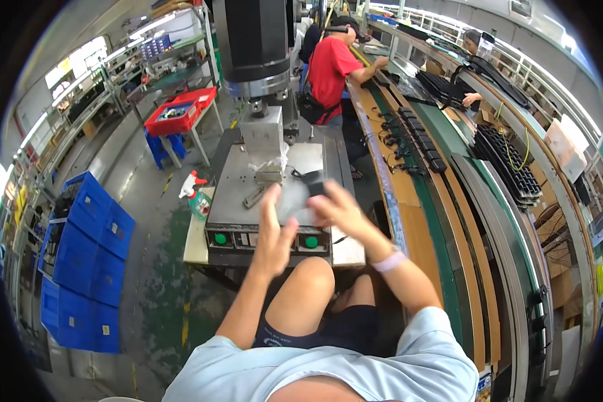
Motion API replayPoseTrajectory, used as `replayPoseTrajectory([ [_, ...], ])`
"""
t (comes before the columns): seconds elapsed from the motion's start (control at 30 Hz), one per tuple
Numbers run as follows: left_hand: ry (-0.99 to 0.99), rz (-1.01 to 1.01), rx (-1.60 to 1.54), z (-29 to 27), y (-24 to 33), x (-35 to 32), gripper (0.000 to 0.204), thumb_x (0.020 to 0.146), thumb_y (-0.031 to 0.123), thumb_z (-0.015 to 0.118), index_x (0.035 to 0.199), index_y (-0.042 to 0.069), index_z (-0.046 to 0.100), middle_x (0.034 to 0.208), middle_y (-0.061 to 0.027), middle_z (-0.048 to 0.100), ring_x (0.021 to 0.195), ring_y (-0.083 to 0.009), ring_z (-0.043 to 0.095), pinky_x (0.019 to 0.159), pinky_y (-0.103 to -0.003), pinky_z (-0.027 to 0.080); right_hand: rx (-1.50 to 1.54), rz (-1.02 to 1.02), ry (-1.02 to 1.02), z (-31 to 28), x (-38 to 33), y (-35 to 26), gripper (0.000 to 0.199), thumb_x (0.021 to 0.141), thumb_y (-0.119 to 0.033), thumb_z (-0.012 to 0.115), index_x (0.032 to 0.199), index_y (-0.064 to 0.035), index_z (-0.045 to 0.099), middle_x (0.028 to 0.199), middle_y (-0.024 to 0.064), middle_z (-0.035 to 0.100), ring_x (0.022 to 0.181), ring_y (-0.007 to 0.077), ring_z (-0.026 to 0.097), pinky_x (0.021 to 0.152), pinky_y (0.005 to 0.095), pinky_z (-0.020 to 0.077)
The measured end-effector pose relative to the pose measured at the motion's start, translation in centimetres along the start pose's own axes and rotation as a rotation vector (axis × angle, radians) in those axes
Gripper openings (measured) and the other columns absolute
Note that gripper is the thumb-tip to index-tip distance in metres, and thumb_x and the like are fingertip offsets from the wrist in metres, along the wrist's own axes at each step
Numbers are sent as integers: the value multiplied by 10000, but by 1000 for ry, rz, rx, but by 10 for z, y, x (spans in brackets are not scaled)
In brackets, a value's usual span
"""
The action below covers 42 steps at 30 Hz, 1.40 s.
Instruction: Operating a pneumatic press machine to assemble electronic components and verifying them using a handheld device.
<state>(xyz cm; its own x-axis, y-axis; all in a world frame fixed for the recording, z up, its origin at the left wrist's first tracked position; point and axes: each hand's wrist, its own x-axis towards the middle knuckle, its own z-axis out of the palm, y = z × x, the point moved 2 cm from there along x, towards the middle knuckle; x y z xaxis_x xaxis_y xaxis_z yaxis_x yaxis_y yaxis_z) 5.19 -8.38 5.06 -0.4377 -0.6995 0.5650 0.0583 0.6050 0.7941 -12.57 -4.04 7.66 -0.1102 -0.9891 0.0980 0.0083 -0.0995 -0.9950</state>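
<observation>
Both hands hover over the front of a press with a flat metal bed point(238, 161). My left hand point(275, 238) is open, its thumb apart from the fingers and nothing visible between them. My right hand point(342, 213) is smeared by motion, its fingers partly bent. Just beyond its fingertips is a small black block with a thin cable point(309, 178); whether the fingers touch it is unclear. A metal block fixture point(269, 175) stands under the press head point(262, 130), with whitish wrapping about it. Left of my fingers lies a small metal piece point(253, 198). A pale blur shows between the hands.
Two green buttons point(220, 238) sit on the press front. A spray bottle point(195, 195) stands at its left corner. Blue bins point(90, 268) and a red tray point(181, 112) are farther left. Along the right runs a conveyor line point(449, 221) with black parts; a person in red point(328, 70) works there.
</observation>
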Motion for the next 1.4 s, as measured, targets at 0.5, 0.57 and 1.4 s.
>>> replayPoseTrajectory([
  [0.5,-354,148,481,36,19,-86,477,772,291,671,1184,58,606,1314,-153,525,1240,-328,473,1050,-427,350,-1740,698,1231,-414,-273,-26,431,872,-332,632,1119,19,598,1023,240,646,932,398,643,824,467,525],
  [0.57,-432,181,498,47,19,-78,453,774,287,668,1158,50,618,1269,-145,554,1202,-311,497,1040,-420,353,-1795,1025,1200,-409,-273,-10,483,869,-417,625,1094,10,616,1029,241,641,937,396,644,835,465,534],
  [1.4,-754,-28,479,89,3,-27,305,749,274,707,980,80,656,1021,-65,652,962,-220,599,947,-374,399,-1751,359,660,-515,233,125,747,898,-536,502,1492,-126,310,1586,66,242,1455,274,228,1104,573,291],
])
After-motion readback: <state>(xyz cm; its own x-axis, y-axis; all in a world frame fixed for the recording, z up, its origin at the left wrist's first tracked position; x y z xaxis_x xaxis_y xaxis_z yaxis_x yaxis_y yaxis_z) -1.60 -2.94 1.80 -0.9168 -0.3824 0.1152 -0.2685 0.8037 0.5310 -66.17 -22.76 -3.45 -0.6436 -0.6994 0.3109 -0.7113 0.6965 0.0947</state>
